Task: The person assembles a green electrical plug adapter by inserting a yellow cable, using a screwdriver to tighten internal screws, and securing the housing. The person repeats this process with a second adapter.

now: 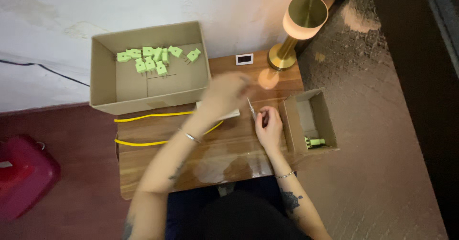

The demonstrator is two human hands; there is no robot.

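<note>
we see right hand [269,128] fingers pinching thin metal tool [251,108] over bench [215,149], left hand [224,92] blurred, grip can't tell, green plugs [150,58] in lg box [103,77]

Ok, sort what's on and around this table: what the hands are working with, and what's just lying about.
In the work:
- left hand, blurred, raised over the table
- right hand, pinching a thin metal tool
- large box holding green plugs
- small box holding a green plug

Lying about:
- brass lamp
- yellow cable
- small white display
- red container on the floor
</note>
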